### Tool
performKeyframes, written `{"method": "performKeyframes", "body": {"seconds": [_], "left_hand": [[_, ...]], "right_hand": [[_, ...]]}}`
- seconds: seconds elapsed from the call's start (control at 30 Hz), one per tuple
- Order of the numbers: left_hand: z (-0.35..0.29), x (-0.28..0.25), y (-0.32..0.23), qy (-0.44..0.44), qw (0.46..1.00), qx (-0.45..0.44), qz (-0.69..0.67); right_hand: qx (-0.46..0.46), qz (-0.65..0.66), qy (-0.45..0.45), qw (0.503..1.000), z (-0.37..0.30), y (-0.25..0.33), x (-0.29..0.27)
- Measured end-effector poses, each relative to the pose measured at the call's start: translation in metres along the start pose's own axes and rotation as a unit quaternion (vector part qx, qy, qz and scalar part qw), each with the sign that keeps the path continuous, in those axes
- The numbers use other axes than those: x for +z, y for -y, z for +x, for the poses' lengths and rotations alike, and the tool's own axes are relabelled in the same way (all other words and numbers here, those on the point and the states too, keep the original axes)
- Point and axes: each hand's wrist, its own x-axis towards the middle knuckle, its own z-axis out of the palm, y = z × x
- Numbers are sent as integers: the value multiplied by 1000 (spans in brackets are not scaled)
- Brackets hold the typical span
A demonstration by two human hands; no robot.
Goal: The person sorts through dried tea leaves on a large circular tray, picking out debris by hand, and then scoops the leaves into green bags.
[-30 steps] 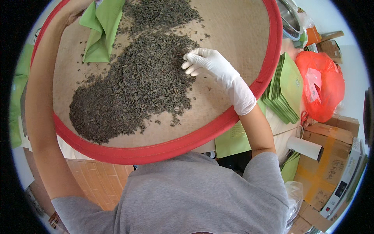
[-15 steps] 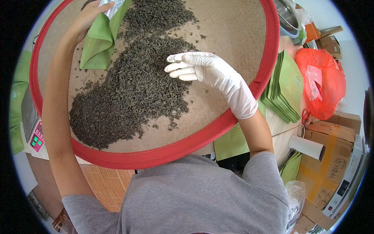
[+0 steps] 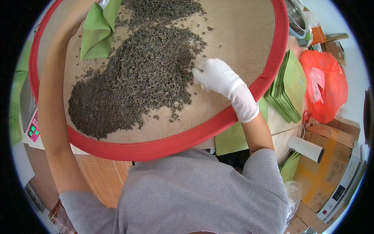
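Observation:
A broad round tray [image 3: 156, 151] with a red cloth rim holds heaps of dark, curled dried tea leaves [image 3: 136, 78]. My right hand [image 3: 220, 77], in a white glove, is at the right edge of the larger heap. Its fingers are curled in and blurred, and whatever they hold is hidden. Up at the top left, my bare left hand [image 3: 82, 4] is mostly cut off by the picture's edge. It grips a green bag [image 3: 95, 35] with a silvery inner part, whose folded lower end hangs over the tray beside the leaves.
To the right lie a stack of flat green bags [image 3: 286, 85], a red plastic bag [image 3: 325, 85], red-handled scissors [image 3: 306, 116] and a white roll [image 3: 306, 148]. Cardboard boxes [image 3: 323, 167] stand below them. A metal bowl [image 3: 298, 19] is at upper right, a scale display [image 3: 33, 132] at left.
My right hand has moved right and slightly down, its fingers going from spread to curled. My left hand and the green bag have shifted upward in the picture, as has the tray's near rim.

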Motion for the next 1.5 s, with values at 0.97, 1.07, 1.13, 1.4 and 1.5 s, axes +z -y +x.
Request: {"method": "performKeyframes", "body": {"seconds": [0.97,1.07,1.13,1.4,1.5], "left_hand": [[-64,22,-19,-124,938,59,-318],[-65,14,-12,-122,942,53,-308],[-66,12,-10,-111,930,43,-349],[-84,-40,-65,-203,978,18,31],[-87,-67,-60,-160,987,14,6]], "right_hand": [[-449,-357,-93,814,33,102,44],[-405,-390,-133,816,67,115,31],[-397,-390,-120,822,83,115,32],[-351,-286,-65,889,69,110,39],[-361,-145,-95,916,67,99,38]]}}
